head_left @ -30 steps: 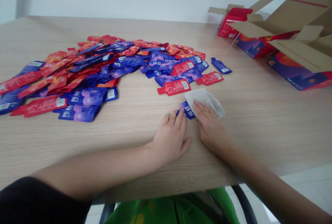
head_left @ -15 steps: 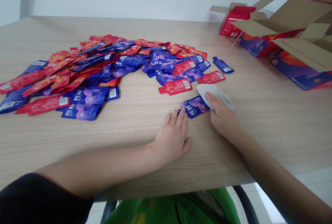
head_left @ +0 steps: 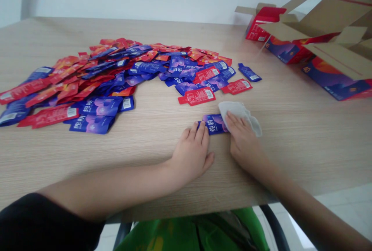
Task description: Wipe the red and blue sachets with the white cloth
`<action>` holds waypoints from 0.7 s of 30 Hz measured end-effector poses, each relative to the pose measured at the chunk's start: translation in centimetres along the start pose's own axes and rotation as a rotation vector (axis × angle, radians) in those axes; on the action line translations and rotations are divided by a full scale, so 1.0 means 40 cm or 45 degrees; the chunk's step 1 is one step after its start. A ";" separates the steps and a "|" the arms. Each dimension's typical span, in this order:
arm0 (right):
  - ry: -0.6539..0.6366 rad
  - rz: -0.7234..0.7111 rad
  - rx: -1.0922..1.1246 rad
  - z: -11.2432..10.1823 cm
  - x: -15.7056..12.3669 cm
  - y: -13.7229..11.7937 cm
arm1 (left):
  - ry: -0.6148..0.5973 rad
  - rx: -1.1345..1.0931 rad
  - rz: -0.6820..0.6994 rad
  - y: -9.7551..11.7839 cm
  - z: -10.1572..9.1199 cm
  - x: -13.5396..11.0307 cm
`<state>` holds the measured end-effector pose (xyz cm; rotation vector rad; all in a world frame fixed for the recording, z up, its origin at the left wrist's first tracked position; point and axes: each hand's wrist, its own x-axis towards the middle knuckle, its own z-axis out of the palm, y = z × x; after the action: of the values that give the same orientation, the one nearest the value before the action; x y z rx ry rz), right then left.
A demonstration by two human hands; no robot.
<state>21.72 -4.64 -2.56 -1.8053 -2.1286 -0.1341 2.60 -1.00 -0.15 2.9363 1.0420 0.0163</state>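
Observation:
A blue-purple drink pouch (head_left: 213,124) lies flat on the table before me. My left hand (head_left: 193,151) rests palm down with its fingers stretched out, the fingertips pressing on the pouch's narrow left end. Over the pouch's right end spreads a white wipe (head_left: 240,112), soft and crumpled at its edge. My right hand (head_left: 244,136) holds this wipe down under its fingers, against the pouch. The covered end of the pouch is hidden. Just beyond lies a red pouch (head_left: 197,96), barcode side up.
A large heap of red and blue pouches (head_left: 116,68) covers the left and middle of the table (head_left: 162,146). One blue pouch (head_left: 249,72) lies apart on the right. Open cardboard boxes (head_left: 334,74) stand at the back right, with a red box (head_left: 263,24) behind them.
My right hand has slid slightly left and towards me with the wipe, covering more of the pouch. The pouch has turned a little, and my left hand has hardly moved.

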 end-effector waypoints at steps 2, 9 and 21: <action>-0.035 -0.141 0.004 0.013 0.005 -0.044 | 0.003 -0.009 -0.002 0.000 0.002 0.000; 0.045 -0.040 0.108 0.022 0.014 0.012 | -0.003 0.008 0.014 0.001 0.001 0.002; 0.092 0.008 0.132 0.031 0.013 -0.002 | 0.021 0.015 0.014 0.004 0.004 0.003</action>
<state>21.33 -3.80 -3.54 -1.7217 -2.0418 -0.0839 2.80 -1.05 -0.32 2.9577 1.0315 0.0348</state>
